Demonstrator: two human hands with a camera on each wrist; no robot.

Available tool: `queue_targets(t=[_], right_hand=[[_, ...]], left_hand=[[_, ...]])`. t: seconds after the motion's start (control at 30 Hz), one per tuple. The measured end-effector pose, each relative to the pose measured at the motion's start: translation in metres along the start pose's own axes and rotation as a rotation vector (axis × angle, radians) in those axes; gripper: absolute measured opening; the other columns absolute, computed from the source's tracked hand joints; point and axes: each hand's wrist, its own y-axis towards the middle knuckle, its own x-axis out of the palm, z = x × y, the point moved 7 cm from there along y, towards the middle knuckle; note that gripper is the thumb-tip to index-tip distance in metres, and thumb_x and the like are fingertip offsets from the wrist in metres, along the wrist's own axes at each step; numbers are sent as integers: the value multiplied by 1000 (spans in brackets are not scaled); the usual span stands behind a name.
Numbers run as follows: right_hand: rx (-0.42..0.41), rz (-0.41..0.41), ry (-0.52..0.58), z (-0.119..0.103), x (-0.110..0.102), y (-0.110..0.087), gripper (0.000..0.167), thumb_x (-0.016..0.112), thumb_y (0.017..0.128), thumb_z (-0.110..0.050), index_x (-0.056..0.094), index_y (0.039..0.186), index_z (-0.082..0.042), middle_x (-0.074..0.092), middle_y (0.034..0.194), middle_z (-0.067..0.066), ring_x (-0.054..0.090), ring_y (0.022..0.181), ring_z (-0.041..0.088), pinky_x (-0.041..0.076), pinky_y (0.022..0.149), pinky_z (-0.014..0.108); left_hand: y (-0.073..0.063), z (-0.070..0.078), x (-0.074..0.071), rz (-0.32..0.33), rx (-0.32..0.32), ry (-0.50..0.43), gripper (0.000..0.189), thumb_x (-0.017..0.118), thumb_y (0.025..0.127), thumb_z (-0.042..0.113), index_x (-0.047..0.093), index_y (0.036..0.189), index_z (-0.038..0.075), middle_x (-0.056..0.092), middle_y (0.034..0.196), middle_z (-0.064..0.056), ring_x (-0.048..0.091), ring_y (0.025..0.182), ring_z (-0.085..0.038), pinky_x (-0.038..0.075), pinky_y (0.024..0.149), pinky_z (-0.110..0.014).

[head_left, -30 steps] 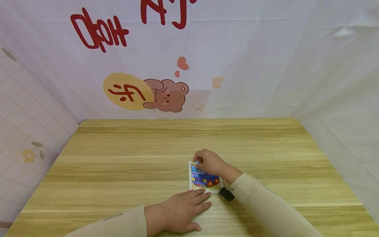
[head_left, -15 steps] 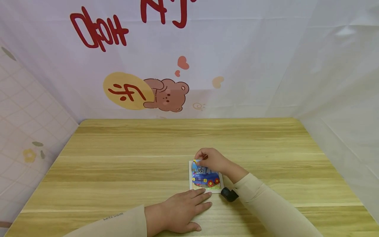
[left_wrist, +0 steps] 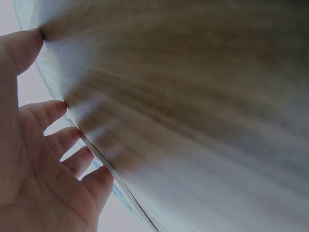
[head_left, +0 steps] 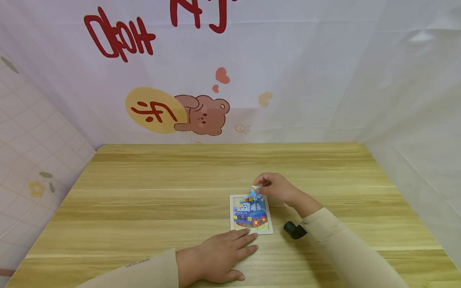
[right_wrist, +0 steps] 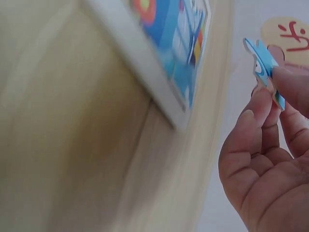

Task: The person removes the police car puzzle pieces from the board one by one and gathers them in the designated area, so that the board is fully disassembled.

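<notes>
A small jigsaw puzzle point(head_left: 246, 218) of a blue cartoon vehicle with red wheels lies in a white-rimmed tray point(head_left: 231, 214) on the table. Its far left corner shows bare pale backing. My right hand point(head_left: 278, 189) pinches a light blue puzzle piece point(right_wrist: 263, 60) between thumb and fingers, over the tray's far edge. In the right wrist view that piece is held edge-on, up off the tabletop. My left hand point(head_left: 223, 256) lies spread on the table, fingertips at the tray's near rim. The left wrist view shows its fingers point(left_wrist: 99, 186) along that rim.
The wooden table point(head_left: 144, 200) reaches back to a white curtain point(head_left: 306, 72) printed with a bear and red lettering. Beside the tray, under my right wrist, is the black wrist camera point(head_left: 294, 230).
My right hand has lifted the light blue piece from the puzzle's far left corner and carried it right and away, baring the corner. The left hand stays in place.
</notes>
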Motion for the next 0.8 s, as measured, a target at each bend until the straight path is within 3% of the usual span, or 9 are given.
queue_targets(t=[0.3,0.53,0.8], right_hand=[[43,-22,9,18,-22,-6,15,64,89,-6,63,102,2,61,92,7,53,84,19,47,75,31],[52,-51,29,29,-27,-8,15,64,90,-5,63,102,5,60,89,7,54,82,18,49,76,34],[58,-71,-27,36,-30,-11,16,67,89,-7,65,101,4,62,89,5,52,81,15,47,74,29]], left_hand=[[1,0,0,13,5,8,66,40,96,59,39,149,20,31,156,-2,29,143,-20,29,112,-27],[0,0,-1,17,1,17,65,40,96,59,39,149,20,32,155,-2,29,142,-20,29,111,-27],[1,0,-1,18,4,16,65,40,97,58,39,148,19,32,155,-3,29,142,-20,29,111,-27]])
